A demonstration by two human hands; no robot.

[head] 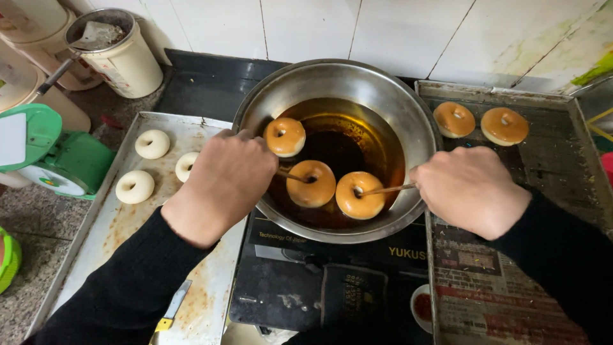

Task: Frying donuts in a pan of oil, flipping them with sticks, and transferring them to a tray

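- A thin wooden stick [389,189] is gripped in the right hand [469,190]; its tip is set in the hole of a browned doughnut [359,195] just beyond the fingers.
- A second stick [295,176] is held by the left hand [223,182], reaching a middle doughnut [311,183].
- A third doughnut [285,137] is floated in oil in the steel pan [408,115].
- Raw dough rings [135,186] are laid on the tray [211,281] behind the left fingers.

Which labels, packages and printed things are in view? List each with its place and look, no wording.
Cooktop: black panel under the pan, pale lettering on its front.
Printed paper: lines the right tray, red and grey blocks.
Tub: cream, round, top left, small label on its side.
Scale: green, far left, round white dial.
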